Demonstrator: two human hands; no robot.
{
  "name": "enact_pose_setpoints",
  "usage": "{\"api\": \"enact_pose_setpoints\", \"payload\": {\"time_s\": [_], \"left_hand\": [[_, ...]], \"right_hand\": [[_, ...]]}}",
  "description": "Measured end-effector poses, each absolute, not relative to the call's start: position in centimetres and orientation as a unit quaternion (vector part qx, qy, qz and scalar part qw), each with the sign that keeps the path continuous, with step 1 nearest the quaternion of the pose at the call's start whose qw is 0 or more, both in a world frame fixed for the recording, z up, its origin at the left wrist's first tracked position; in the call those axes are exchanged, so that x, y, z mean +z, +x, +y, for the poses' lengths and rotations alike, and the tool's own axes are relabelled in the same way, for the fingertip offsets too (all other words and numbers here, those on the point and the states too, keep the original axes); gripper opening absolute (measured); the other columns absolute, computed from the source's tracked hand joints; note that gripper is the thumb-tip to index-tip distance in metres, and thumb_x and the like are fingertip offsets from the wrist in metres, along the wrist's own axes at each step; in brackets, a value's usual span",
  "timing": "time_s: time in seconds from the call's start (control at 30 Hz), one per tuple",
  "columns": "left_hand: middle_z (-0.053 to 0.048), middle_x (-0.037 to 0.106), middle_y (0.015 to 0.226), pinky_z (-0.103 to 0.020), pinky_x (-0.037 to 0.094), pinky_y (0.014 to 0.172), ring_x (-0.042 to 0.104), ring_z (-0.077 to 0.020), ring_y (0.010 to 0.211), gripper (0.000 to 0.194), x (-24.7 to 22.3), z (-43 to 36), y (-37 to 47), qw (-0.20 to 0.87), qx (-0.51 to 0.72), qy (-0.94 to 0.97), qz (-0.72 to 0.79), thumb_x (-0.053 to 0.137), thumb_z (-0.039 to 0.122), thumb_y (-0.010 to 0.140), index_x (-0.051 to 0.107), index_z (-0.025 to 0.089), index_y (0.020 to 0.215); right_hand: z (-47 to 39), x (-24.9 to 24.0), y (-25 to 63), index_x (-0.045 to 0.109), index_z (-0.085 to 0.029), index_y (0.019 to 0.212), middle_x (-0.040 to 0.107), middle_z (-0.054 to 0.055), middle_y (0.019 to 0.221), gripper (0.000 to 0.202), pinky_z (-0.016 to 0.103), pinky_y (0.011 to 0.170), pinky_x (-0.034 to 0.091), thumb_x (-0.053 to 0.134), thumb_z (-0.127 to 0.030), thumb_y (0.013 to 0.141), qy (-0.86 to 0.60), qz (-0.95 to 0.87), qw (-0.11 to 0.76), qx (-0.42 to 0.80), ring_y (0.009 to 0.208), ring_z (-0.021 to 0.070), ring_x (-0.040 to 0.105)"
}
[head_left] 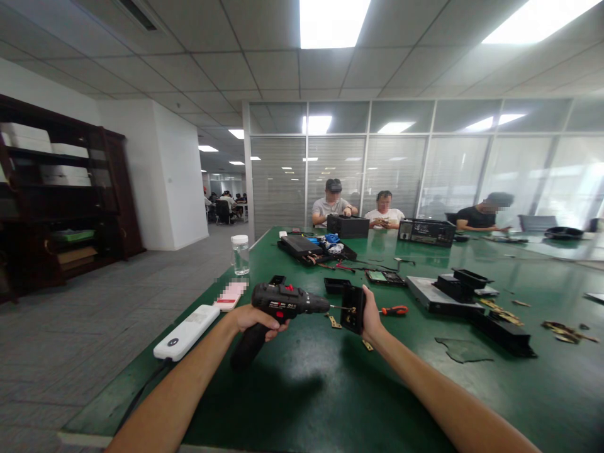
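A black cordless drill (285, 301) is gripped round its handle by my left hand (259, 319). Its bit points right, with the tip at brass-coloured fittings inside a small black plastic case (350, 321). My right hand (372, 314) holds that case on edge, its fingers wrapped behind it. Whether the bit sits in a screw is too small to tell. Beyond the case, an orange-and-black screwdriver (395, 311) lies on the green table (302, 390). Below the drill's tip lies a small brass plate (335, 322). Another black plastic tray (336, 285) stands just behind.
A white power strip (187, 332), a phone (232, 296) and a lidded clear jar (240, 257) line the left edge. At right are a silver-grey box (431, 296), a long black casing (503, 335) and brass parts (566, 332). Several people sit across the table near black equipment (426, 233).
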State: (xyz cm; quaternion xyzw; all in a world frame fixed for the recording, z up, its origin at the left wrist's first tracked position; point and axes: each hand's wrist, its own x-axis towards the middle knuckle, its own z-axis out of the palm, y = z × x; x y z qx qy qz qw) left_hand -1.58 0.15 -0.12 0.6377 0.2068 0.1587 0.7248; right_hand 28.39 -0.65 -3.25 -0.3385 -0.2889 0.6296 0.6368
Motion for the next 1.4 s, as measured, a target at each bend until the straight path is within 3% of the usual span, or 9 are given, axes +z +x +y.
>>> {"api": "enact_pose_setpoints", "payload": {"time_s": [1.4], "left_hand": [[-0.005, 0.053, 0.078, -0.024, 0.036, 0.051, 0.046, -0.0092, 0.054, 0.035, -0.26, 0.28, -1.53, 0.716, 0.159, 0.65, 0.2, 0.066, 0.021, 0.061, 0.057, 0.008, 0.092]], "right_hand": [[-0.34, -3.54, 28.43, 0.055, -0.02, 0.066, 0.05, -0.001, 0.046, 0.041, 0.028, 0.042, 0.041, 0.043, -0.06, 0.07, -0.346, -0.286, 0.64, 0.623, 0.041, 0.0145, 0.048]]}}
